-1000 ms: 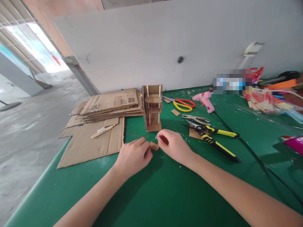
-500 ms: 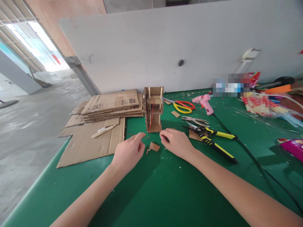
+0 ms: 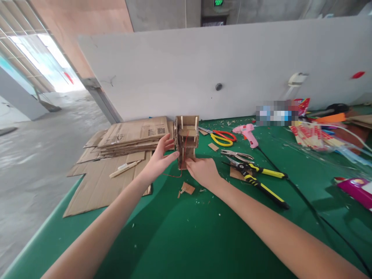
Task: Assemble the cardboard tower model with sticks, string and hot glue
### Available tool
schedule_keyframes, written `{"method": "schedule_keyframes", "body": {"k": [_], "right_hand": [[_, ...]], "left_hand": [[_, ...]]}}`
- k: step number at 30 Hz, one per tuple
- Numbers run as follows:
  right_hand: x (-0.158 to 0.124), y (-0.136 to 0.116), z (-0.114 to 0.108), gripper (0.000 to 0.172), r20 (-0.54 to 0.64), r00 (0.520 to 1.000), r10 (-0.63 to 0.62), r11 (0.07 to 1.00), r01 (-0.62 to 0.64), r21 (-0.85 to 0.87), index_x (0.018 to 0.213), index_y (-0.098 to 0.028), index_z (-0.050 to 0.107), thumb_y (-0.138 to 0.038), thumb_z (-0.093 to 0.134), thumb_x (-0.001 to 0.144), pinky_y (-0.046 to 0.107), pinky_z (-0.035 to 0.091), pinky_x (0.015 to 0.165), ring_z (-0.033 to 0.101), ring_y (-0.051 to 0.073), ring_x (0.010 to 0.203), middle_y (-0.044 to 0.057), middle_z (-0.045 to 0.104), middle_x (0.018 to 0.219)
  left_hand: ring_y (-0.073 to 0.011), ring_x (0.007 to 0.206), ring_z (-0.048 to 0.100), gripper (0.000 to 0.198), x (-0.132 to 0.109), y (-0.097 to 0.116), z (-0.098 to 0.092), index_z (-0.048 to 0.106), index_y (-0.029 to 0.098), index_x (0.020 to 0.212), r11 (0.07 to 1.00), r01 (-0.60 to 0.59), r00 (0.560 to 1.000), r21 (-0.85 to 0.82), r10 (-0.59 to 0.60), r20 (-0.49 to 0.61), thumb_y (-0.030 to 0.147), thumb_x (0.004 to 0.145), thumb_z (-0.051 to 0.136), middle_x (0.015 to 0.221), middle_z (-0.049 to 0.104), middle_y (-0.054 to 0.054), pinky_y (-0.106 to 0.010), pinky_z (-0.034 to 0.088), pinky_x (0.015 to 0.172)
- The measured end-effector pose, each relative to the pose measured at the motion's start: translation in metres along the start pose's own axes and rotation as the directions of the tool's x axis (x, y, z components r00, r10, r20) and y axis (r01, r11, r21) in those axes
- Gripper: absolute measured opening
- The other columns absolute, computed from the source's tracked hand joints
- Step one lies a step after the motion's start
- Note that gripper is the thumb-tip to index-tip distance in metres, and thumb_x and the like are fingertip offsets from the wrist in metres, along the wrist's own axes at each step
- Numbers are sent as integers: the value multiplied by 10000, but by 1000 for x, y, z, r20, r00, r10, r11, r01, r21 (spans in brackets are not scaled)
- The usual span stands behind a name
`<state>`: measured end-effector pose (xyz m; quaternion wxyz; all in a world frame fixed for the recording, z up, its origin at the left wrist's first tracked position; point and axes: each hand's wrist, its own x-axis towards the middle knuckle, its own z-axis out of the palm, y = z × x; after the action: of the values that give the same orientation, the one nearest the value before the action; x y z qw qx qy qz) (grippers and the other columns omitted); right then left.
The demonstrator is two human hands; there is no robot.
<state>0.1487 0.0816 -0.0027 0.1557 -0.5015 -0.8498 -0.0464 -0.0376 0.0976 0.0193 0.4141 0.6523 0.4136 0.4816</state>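
A small cardboard tower model (image 3: 186, 135) with wooden sticks and a red string stands upright on the green table (image 3: 203, 240). My left hand (image 3: 161, 157) is open, fingers spread, at the tower's left side, its fingertips touching or almost touching it. My right hand (image 3: 202, 170) rests at the tower's base, fingers curled against its bottom edge. A small cardboard scrap (image 3: 187, 188) lies loose on the table just in front of both hands.
Flat cardboard sheets (image 3: 128, 135) are stacked at the left. Red-and-yellow scissors (image 3: 222, 136), a pink glue gun (image 3: 247, 131) with a black cord, a punch and yellow-handled pliers (image 3: 258, 180) lie to the right. A white partition (image 3: 203, 66) stands behind.
Both hands let go of the small cardboard scrap and moved forward to the tower. The scrap now lies on the table. The camera tilted up.
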Motion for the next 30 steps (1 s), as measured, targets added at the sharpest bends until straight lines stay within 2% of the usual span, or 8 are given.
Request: {"method": "schedule_keyframes", "body": {"k": [3,7,14,20,25,30], "right_hand": [[4,-1,3,311,6,1000,-13,1000,13,-27,1077,-198,676,-224,383,977,302,336,589,702,217,819,94,758,947],[7,-1,6,312,31,999,-19,999,20,-35,1064,-210,676,-233,376,982,298,354,580,706,212,826,84,755,981],[3,1,2,299,62,998,1,1000,-1,-10,1071,-255,687,-255,405,970,289,403,603,712,208,827,48,759,1007],[-4,3,2,285,66,997,49,999,-50,11,1050,-240,677,-258,406,963,300,438,634,716,217,833,43,764,997],[-3,2,2,280,83,996,45,999,-47,18,1052,-235,674,-267,411,958,307,456,654,720,231,837,50,764,1009],[-1,0,1,311,91,995,51,998,-54,22,1179,-222,625,-254,418,949,328,472,659,722,242,830,72,758,1027]], "left_hand": [[-342,1337,465,780,-1,-5,2,316,194,1440,998,0,999,-64,3,34,497,815,672,1458,446,-191,-533,395,1092],[-334,1285,517,702,-4,-6,5,392,184,1397,999,12,1000,-45,-12,0,541,846,643,1451,461,-184,-529,412,1078],[-338,1262,537,697,-7,-2,9,425,178,1373,998,68,998,3,-68,-12,580,843,631,1442,481,-183,-530,433,1053],[-314,1217,574,675,-8,-3,12,446,160,1356,998,45,999,36,-43,-31,565,847,629,1423,505,-183,-507,437,1059],[-353,1287,523,690,-8,-4,13,430,146,1358,997,66,998,32,-66,-7,564,846,627,1457,472,-204,-515,459,1033],[-352,1306,509,651,-9,-4,15,452,142,1332,996,80,997,28,-80,-11,549,855,625,1469,467,-204,-490,484,1008]]}}
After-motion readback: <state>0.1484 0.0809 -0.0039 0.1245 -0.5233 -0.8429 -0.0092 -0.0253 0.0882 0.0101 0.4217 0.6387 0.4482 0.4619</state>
